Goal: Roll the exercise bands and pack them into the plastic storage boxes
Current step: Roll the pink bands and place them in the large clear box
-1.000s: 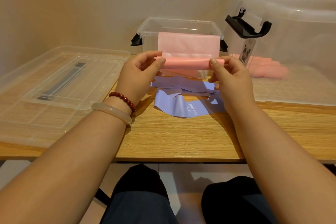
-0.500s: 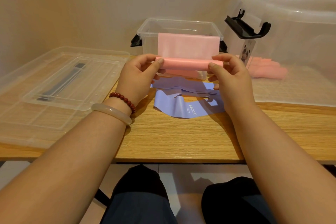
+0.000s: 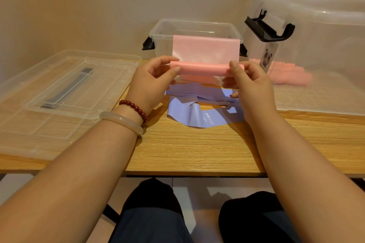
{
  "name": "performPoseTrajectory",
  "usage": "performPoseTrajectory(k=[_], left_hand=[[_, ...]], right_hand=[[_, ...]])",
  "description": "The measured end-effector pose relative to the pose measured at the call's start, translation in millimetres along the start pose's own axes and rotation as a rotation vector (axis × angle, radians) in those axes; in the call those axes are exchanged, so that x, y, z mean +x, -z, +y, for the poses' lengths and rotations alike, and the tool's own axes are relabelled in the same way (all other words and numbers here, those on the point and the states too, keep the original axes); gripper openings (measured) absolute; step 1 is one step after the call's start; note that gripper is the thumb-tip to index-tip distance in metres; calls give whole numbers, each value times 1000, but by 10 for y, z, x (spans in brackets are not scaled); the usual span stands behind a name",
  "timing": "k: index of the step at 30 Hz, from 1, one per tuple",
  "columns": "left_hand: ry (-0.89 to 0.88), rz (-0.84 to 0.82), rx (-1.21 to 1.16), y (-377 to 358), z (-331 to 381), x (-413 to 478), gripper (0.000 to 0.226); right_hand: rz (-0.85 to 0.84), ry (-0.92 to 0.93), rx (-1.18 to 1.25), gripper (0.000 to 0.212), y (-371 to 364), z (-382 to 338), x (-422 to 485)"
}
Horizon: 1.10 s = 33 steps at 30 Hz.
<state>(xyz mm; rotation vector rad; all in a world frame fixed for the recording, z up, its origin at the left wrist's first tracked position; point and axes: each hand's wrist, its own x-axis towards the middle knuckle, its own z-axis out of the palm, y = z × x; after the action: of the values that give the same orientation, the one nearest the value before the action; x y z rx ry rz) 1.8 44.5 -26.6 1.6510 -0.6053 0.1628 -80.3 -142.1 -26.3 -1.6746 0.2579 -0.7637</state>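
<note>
1. Head view: I see both hands raised above the wooden table (image 3: 187, 148), sharing one pink exercise band (image 3: 201, 69) just in front of the small clear storage box (image 3: 193, 24).
2. The left hand (image 3: 150, 83) pinches the left end of the roll, with the thumb on the near side and the fingers curled behind.
3. The right hand (image 3: 250, 85) pinches the right end the same way.
4. The pink band is partly rolled. A tight roll lies level between the hands, and the flat unrolled part stands up above it, covering the small box's front wall almost to the rim.
5. A purple exercise band (image 3: 189, 112) lies loose and crumpled on the table under the hands, with white printed dots near its front edge.
6. The small box is open on top with a black latch on each side. I cannot tell what is inside it.
7. The large clear storage box (image 3: 316, 45) stands at the right, its black latch (image 3: 270, 29) flipped up and a panda label (image 3: 267, 57) on it. Pink bands (image 3: 290, 75) show inside it.
8. A clear lid (image 3: 59, 89) with a dark handle strip lies flat on the left of the table.
9. On the left wrist I see a red bead bracelet (image 3: 134, 107) and a pale bangle (image 3: 122, 122).
</note>
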Motion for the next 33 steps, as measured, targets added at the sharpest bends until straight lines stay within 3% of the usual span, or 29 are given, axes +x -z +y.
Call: performPoseTrajectory(k=[1, 5, 11, 16, 20, 24, 30, 33], left_hand=[[5, 6, 0, -5, 1, 1, 17], [26, 7, 19, -21, -8, 2, 11], [27, 21, -3, -12, 10, -6, 9], [0, -27, -45, 10, -3, -17, 28], [-2, -13, 13, 3, -6, -9, 19], [13, 5, 5, -7, -8, -5, 10], [21, 11, -5, -4, -1, -7, 12], [7, -27, -26, 3, 8, -19, 15]], right_hand=[[-36, -16, 28, 3, 2, -7, -5], [-34, 3, 49, 24, 4, -27, -10], [17, 54, -8, 11, 7, 28, -1], [30, 36, 2, 13, -6, 10, -14], [12, 31, 33, 6, -7, 14, -4], [-14, 47, 75, 16, -7, 12, -4], [28, 59, -39, 4, 4, 42, 13], [57, 58, -42, 10, 6, 47, 11]])
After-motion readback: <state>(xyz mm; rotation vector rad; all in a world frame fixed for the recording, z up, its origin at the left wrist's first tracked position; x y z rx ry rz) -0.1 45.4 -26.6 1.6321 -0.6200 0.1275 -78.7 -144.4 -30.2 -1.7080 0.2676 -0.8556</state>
